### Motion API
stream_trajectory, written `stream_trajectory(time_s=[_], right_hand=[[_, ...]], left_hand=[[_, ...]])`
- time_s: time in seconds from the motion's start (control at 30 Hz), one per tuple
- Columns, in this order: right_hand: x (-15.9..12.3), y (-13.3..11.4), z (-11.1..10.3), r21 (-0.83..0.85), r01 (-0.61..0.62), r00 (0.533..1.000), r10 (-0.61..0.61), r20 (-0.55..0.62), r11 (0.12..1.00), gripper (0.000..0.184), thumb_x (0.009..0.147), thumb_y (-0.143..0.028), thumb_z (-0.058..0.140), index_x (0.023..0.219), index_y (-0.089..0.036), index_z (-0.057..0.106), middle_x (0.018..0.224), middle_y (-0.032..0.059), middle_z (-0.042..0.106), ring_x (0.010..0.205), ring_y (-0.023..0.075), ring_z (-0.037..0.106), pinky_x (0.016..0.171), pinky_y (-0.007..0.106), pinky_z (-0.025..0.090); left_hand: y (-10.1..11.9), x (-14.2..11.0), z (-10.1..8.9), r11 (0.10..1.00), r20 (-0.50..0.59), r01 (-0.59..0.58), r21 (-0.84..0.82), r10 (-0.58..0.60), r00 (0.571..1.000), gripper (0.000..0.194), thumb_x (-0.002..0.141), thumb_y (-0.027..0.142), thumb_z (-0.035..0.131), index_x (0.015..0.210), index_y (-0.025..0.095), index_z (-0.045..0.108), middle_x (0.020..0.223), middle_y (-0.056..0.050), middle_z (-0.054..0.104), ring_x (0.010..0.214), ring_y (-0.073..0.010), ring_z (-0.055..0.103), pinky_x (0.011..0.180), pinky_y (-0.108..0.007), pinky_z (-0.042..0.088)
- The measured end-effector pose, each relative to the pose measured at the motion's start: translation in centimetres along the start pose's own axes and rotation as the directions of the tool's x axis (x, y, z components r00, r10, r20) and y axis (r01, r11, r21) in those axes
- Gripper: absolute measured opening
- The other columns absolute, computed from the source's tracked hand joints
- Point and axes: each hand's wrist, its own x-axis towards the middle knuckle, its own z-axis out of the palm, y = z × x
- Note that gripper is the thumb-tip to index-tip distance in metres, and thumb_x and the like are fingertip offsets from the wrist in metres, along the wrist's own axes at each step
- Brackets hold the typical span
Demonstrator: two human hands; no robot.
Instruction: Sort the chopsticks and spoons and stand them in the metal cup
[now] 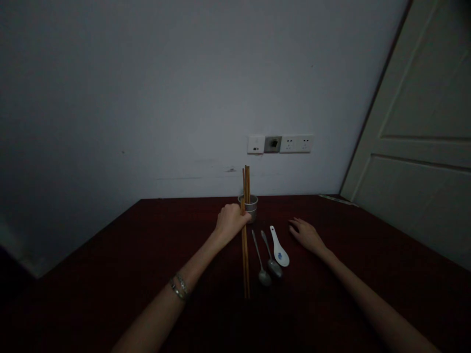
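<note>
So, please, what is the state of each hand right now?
Left hand: closed, holding chopsticks.
Right hand: open, resting palm-down on the table, nothing visibly held.

Three spoons (278, 249), one cup (253, 210)

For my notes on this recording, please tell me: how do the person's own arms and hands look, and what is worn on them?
No sleeves show. The left hand and right hand are both without gloves. Around the left forearm, near the wrist, is silvery jewellery, apparently two bands; the right forearm shows none. The dim light hides finer markings.
</note>
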Motion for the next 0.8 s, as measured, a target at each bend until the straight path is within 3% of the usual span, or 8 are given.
stream_trajectory(time_s=[0.13, 0.23, 0.33, 0.43, 0.5, 0.6, 0.73, 0.8], right_hand=[[0.0, 0.3, 0.1, 0.059, 0.004, 1.0, -0.003, -0.017, 0.998, 0.045, 0.081, -0.035, 0.039, 0.116, -0.012, 0.056, 0.125, 0.015, 0.05, 0.119, 0.0246, 0.042, 0.098, 0.039, 0.031], [0.3, 0.4, -0.8, 0.196, -0.021, 0.999, 0.026, -0.027, 0.98, 0.045, 0.081, -0.033, 0.04, 0.115, -0.01, 0.056, 0.118, 0.0144, 0.056, 0.112, 0.0236, 0.05, 0.096, 0.037, 0.035], [0.9, -0.8, -4.0, 0.371, -0.066, 0.992, 0.099, -0.071, 0.926, 0.04, 0.079, -0.032, 0.041, 0.106, -0.01, 0.062, 0.107, 0.0138, 0.063, 0.101, 0.0238, 0.057, 0.091, 0.036, 0.041], [1.1, -4.5, -9.1, 0.591, -0.033, 0.983, 0.133, -0.128, 0.806, 0.03, 0.074, -0.034, 0.051, 0.091, -0.015, 0.067, 0.095, 0.0104, 0.067, 0.093, 0.0241, 0.061, 0.087, 0.039, 0.044], [0.7, -8.1, -12.6, 0.773, 0.048, 0.996, 0.03, -0.087, 0.632, 0.029, 0.072, -0.034, 0.057, 0.092, -0.015, 0.066, 0.091, 0.0097, 0.068, 0.091, 0.0228, 0.062, 0.086, 0.039, 0.045], [-0.7, -13.7, -16.5, 0.923, 0.037, 0.987, -0.156, 0.025, 0.383, 0.032, 0.072, -0.033, 0.061, 0.099, -0.016, 0.063, 0.095, 0.0094, 0.068, 0.091, 0.0201, 0.062, 0.086, 0.039, 0.046], [-2.9, -19.0, -17.4, 0.959, 0.01, 0.863, -0.487, 0.135, 0.283, 0.041, 0.066, -0.024, 0.067, 0.106, -0.017, 0.058, 0.101, 0.006, 0.065, 0.09, 0.0163, 0.061, 0.087, 0.037, 0.046], [-3.6, -20.4, -16.8, 0.971, 0.0, 0.817, -0.56, 0.139, 0.241, 0.041, 0.066, -0.022, 0.067, 0.105, -0.016, 0.058, 0.098, 0.0054, 0.065, 0.088, 0.0154, 0.061, 0.085, 0.035, 0.047]], left_hand=[[0.9, -0.7, -3.5, 0.999, -0.153, -0.035, -0.029, 0.03, 0.988, 0.025, 0.073, 0.033, 0.05, 0.064, 0.014, 0.062, 0.058, -0.007, 0.059, 0.053, -0.0143, 0.052, 0.053, -0.027, 0.031], [1.4, -1.3, -4.9, 0.997, -0.231, -0.067, -0.046, 0.054, 0.972, 0.023, 0.073, 0.034, 0.05, 0.064, 0.015, 0.06, 0.056, -0.004, 0.057, 0.049, -0.0119, 0.047, 0.051, -0.026, 0.028], [1.8, -1.7, -5.4, 0.993, -0.302, -0.105, -0.051, 0.085, 0.95, 0.023, 0.073, 0.033, 0.05, 0.062, 0.015, 0.057, 0.055, -0.002, 0.054, 0.047, -0.0105, 0.044, 0.049, -0.025, 0.026], [1.8, -1.8, -5.6, 0.987, -0.363, -0.156, -0.043, 0.13, 0.922, 0.022, 0.073, 0.032, 0.05, 0.06, 0.015, 0.055, 0.053, -0.001, 0.052, 0.047, -0.0094, 0.042, 0.05, -0.025, 0.026], [1.8, -1.8, -5.8, 0.981, -0.397, -0.187, -0.041, 0.156, 0.904, 0.021, 0.073, 0.03, 0.05, 0.059, 0.015, 0.054, 0.051, 0.0, 0.051, 0.046, -0.0088, 0.041, 0.05, -0.024, 0.027], [1.8, -1.8, -6.1, 0.975, -0.443, -0.217, -0.05, 0.173, 0.88, 0.018, 0.073, 0.028, 0.051, 0.059, 0.016, 0.053, 0.05, 0.001, 0.049, 0.044, -0.0078, 0.04, 0.049, -0.023, 0.029], [1.8, -2.1, -6.5, 0.966, -0.486, -0.248, -0.07, 0.184, 0.855, 0.018, 0.072, 0.028, 0.052, 0.059, 0.016, 0.053, 0.048, 0.003, 0.048, 0.043, -0.0072, 0.04, 0.048, -0.022, 0.03], [1.9, -2.2, -6.6, 0.963, -0.5, -0.258, -0.079, 0.185, 0.846, 0.019, 0.072, 0.029, 0.052, 0.058, 0.016, 0.052, 0.047, 0.003, 0.048, 0.043, -0.0071, 0.04, 0.047, -0.021, 0.03]])
